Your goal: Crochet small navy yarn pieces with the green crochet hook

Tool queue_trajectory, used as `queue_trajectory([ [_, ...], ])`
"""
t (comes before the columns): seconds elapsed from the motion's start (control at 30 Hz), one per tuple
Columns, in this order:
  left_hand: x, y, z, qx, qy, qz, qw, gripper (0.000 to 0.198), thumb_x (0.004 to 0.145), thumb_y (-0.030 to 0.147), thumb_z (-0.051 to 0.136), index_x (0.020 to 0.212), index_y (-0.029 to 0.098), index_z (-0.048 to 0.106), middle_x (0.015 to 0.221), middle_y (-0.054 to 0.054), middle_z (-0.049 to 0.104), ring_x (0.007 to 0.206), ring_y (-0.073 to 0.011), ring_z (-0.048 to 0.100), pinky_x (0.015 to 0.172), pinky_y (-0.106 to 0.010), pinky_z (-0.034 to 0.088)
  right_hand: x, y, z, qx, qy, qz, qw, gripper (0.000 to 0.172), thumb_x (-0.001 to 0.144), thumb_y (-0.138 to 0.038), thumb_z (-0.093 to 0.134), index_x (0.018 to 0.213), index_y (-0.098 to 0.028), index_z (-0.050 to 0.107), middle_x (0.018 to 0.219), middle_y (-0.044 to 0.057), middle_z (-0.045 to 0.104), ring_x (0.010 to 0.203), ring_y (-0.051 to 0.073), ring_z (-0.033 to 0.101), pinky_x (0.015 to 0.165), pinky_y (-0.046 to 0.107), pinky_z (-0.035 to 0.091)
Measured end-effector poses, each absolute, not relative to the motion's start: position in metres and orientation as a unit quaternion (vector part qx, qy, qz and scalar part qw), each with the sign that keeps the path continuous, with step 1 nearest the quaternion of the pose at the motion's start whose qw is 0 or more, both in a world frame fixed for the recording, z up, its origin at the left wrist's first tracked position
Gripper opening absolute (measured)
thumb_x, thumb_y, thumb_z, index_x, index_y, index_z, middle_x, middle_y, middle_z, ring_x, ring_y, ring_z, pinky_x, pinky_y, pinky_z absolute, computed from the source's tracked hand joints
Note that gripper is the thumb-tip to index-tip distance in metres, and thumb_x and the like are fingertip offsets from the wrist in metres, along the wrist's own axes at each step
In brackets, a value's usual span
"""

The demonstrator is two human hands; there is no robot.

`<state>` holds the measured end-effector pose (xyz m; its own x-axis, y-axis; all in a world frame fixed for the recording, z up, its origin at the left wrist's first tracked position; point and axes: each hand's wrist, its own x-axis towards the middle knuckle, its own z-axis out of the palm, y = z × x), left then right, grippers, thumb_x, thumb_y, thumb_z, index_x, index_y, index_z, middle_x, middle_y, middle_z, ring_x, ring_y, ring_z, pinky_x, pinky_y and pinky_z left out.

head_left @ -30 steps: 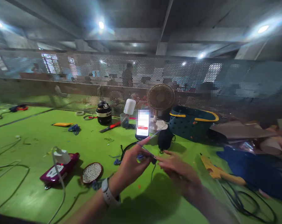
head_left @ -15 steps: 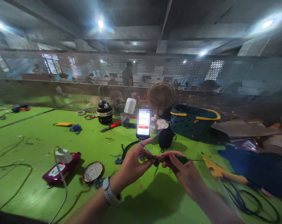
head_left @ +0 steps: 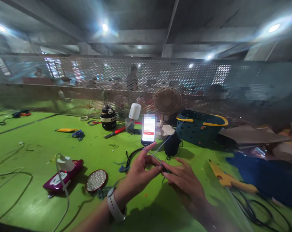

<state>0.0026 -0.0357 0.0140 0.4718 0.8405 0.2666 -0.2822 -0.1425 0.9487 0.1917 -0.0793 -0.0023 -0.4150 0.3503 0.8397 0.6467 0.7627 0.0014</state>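
My left hand is closed, thumb and fingers pinching a small piece of dark blue crochet work. Its index finger is raised, and blue yarn runs from it up to the right toward the basket. My right hand meets the left fingertips, palm down, curled round a crochet hook. The hook's green handle showed earlier; now the fingers cover nearly all of it. The small work is mostly hidden between both hands. A lit phone stands just beyond them, beside a round black pouch.
A teal basket and a fan stand behind. On the right lie a yellow glue gun and cables. Leftward are a round studded object, a purple case with a white charger, a utility knife and a black jar.
My right hand has turned palm down and moved closer to the left fingertips, so the green handle and shaft no longer show. The left hand has barely moved.
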Motion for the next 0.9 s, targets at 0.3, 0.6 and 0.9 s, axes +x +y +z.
queue_trajectory([
  [0.3,0.003,-0.035,0.014,0.552,0.234,0.45,0.662,0.089,0.073,0.025,0.08,0.147,0.016,0.031,0.081,-0.003,0.07,0.078,-0.0165,0.066,0.08,-0.035,0.051,0.193,-0.081,-0.004,-0.337,-0.807,-0.079,0.478,0.022,0.093,-0.022,0.056,0.11,-0.032,0.066,0.116,0.002,0.074,0.088,0.02,0.072,0.111,0.053,0.035],
  [0.6,0.011,-0.046,0.012,0.453,0.22,0.48,0.718,0.104,0.073,0.019,0.081,0.154,0.022,0.017,0.079,0.001,0.071,0.077,-0.015,0.067,0.08,-0.031,0.05,0.188,-0.088,-0.009,-0.35,-0.794,-0.288,0.405,0.037,0.09,-0.019,0.064,0.124,-0.031,0.06,0.12,0.003,0.073,0.092,0.018,0.072,0.119,0.048,0.019],
  [0.9,-0.002,-0.032,0.014,0.438,0.168,0.389,0.793,0.113,0.068,0.01,0.084,0.154,0.016,0.011,0.073,0.001,0.072,0.071,-0.0122,0.066,0.077,-0.027,0.048,0.197,-0.082,0.003,-0.262,-0.833,-0.17,0.457,0.043,0.093,-0.026,0.061,0.134,-0.031,0.053,0.115,0.004,0.075,0.095,0.018,0.072,0.105,0.044,0.043],
])
